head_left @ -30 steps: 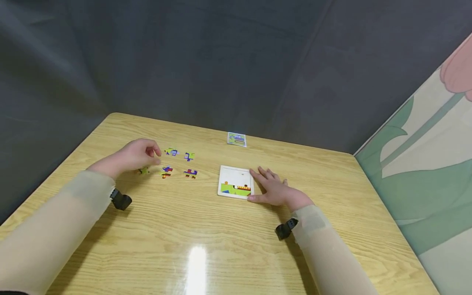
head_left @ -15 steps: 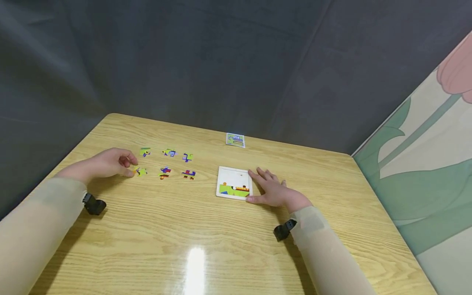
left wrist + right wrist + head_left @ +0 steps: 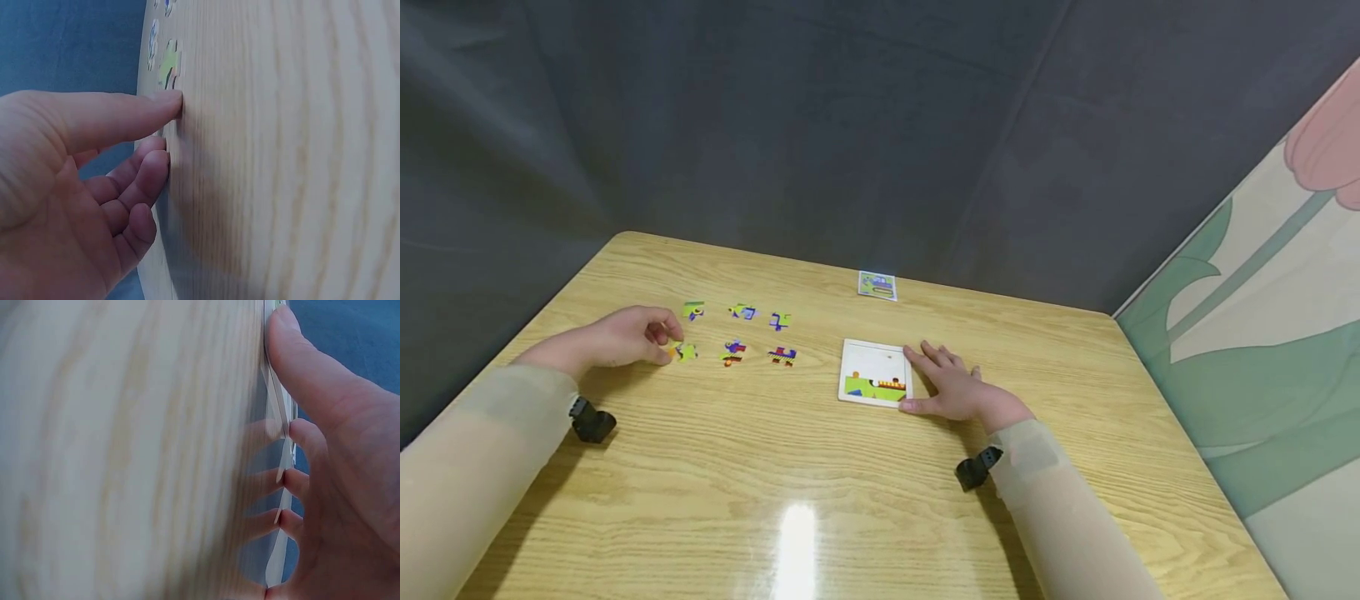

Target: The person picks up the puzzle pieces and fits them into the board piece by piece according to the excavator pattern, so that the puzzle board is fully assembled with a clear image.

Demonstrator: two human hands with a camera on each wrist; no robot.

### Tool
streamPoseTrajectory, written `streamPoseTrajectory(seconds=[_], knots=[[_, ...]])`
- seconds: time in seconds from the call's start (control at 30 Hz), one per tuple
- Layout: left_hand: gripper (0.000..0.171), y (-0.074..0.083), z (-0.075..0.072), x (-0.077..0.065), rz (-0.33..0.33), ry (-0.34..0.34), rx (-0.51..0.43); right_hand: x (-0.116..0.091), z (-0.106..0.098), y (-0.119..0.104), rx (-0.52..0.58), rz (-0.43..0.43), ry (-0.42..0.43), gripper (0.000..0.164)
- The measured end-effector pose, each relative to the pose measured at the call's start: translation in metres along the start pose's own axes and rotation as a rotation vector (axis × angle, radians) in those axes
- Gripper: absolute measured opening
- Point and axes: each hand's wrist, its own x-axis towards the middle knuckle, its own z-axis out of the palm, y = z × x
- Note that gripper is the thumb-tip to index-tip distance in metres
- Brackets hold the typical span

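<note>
At the left, my left hand [image 3: 625,335] pinches the left end of a green and orange puzzle piece [image 3: 687,352] lying on the table. In the left wrist view the thumb [image 3: 140,115] touches down beside that piece [image 3: 169,64], and the other fingers curl loosely. My right hand [image 3: 953,387] rests with spread fingers on the right edge of a white puzzle tray [image 3: 877,343]. Its lower part shows a green, orange and black picture; above, the bottom is bare white. The right wrist view catches the right hand [image 3: 350,462] along the tray's edge.
Several other puzzle pieces lie in two rows: a green one [image 3: 693,310], one with light blue [image 3: 742,312], a green and blue one [image 3: 780,321], a red and blue one [image 3: 733,353] and a striped one [image 3: 783,357]. A picture card [image 3: 877,285] lies at the table's back edge.
My left hand has moved left from above the upper left piece to the lower left piece, uncovering the upper one. The right hand has stayed at the tray.
</note>
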Motion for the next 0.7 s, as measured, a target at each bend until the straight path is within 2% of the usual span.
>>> streamPoseTrajectory(seconds=[0.33,0.5,0.7], knots=[[0.028,0.001,0.005,0.003,0.024,0.045,-0.013,0.001,0.0,0.0,-0.013,0.006,0.0,0.098],[0.02,0.003,0.008,0.005,0.037,0.065,-0.019,0.001,0.0,0.0,-0.014,0.009,-0.002,0.098],[0.006,0.019,0.012,0.011,0.059,0.033,-0.091,0.003,0.001,0.002,-0.001,0.016,-0.008,0.098]])
